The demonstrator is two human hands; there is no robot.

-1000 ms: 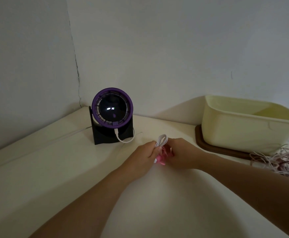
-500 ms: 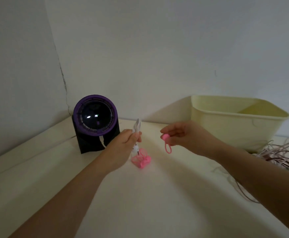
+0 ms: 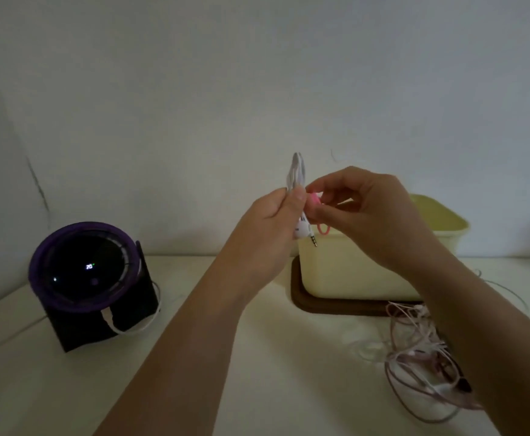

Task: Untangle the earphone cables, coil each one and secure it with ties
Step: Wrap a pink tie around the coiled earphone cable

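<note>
Coiled cable (image 3: 296, 174): 1 white bundle held in the air, long axis vertical, loop end up, plug (image 3: 314, 241) hanging out of the bottom.

Left hand (image 3: 273, 221) pinches the bundle at about mid-length between thumb and fingers.

Right hand (image 3: 361, 209) pinches a pink tie (image 3: 314, 201) just to the right of the bundle. I cannot tell whether tie and cable touch. The tie's loop dangles under the right fingers.

The 2 hands are close together, almost knuckle to knuckle.

Judgement: the tie must go across the bundle, at right angles to its axis, just above the left thumb. The right hand is nearer and should do the wrapping while the left only holds.

Below the right forearm, a tangle of cables (image 3: 421, 357) lies on the table (image 3: 257, 357), not yet sorted.

Beyond both hands is a cream tub (image 3: 383, 272) on a brown tray (image 3: 307, 305).

Well left of the left hand is a purple-rimmed fan (image 3: 84, 272).
</note>
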